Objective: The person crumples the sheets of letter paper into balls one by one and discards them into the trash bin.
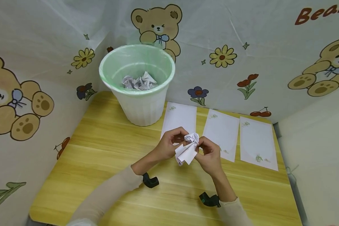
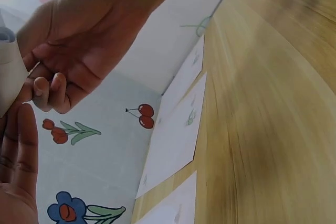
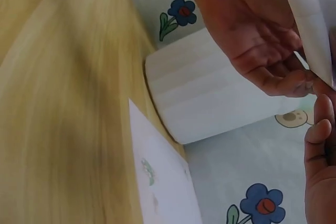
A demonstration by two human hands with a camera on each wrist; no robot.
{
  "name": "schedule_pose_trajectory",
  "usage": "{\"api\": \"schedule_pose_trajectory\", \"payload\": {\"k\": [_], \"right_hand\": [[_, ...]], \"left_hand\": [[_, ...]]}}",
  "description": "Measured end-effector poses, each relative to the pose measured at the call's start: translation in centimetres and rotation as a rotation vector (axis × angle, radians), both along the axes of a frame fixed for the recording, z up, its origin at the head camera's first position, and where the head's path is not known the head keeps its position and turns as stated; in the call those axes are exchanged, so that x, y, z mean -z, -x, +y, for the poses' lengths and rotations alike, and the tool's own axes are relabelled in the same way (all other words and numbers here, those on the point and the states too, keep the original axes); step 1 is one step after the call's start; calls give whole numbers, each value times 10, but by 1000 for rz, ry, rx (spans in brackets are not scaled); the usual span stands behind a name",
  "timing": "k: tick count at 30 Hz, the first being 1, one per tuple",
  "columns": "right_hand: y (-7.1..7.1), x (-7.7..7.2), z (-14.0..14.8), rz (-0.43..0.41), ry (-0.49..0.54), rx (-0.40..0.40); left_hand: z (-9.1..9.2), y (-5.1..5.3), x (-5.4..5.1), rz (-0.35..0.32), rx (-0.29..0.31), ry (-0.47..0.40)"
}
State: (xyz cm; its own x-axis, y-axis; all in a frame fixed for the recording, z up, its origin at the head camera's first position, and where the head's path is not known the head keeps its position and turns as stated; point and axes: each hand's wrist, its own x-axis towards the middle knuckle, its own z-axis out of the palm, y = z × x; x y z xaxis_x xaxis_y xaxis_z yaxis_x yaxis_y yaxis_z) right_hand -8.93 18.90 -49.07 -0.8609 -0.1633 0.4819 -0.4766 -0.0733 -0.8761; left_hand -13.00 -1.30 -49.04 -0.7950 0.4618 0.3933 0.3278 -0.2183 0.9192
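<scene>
Between both hands, above the middle of the table, is a partly crumpled sheet of paper (image 1: 187, 150). Its top is bunched into a knot, while the lower part fans out in folds. My left hand (image 1: 169, 144) pinches it from the left with curled fingers. On the other side my right hand (image 1: 210, 155) grips it between thumb and fingers. The left wrist view shows the paper (image 2: 10, 72) only at its edge. In the right wrist view a folded flap of the paper (image 3: 312, 35) stands beside the fingers.
A white bin (image 1: 144, 106) with a green liner stands at the back left, holding several crumpled papers (image 1: 139, 82). Three flat printed sheets lie along the back right: a left sheet (image 1: 179, 117), a middle sheet (image 1: 221, 133) and a right sheet (image 1: 258, 142). Bear-patterned cloth (image 1: 203, 31) walls the table.
</scene>
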Motion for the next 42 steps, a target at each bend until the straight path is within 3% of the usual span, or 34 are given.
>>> {"api": "schedule_pose_trajectory", "payload": {"k": [7, 12, 14, 20, 23, 27, 32, 38, 42], "right_hand": [[-2, 4, -2, -8, 46, -19], [0, 2, -1, -5, 53, -63], [1, 1, 1, -24, 63, -96], [2, -6, 11, -143, 133, -162], [1, -8, 12, -174, 164, -203], [0, -10, 11, -194, 147, -254], [-2, -10, 10, -164, 61, -231], [-3, -7, 7, -63, -48, -124], [-5, -6, 4, -44, -167, -9]], "left_hand": [[2, -3, -1, 42, -18, 19], [-6, 0, 1, 13, 8, 55], [-11, 1, 0, -5, 40, 70], [-24, 0, -10, -24, 210, 82], [-25, -1, -17, -21, 242, 110], [-24, -3, -21, 6, 194, 163], [-19, -6, -18, 97, 58, 219], [-8, -13, -9, 251, -72, 197], [-4, -14, -5, 253, -127, 163]]}}
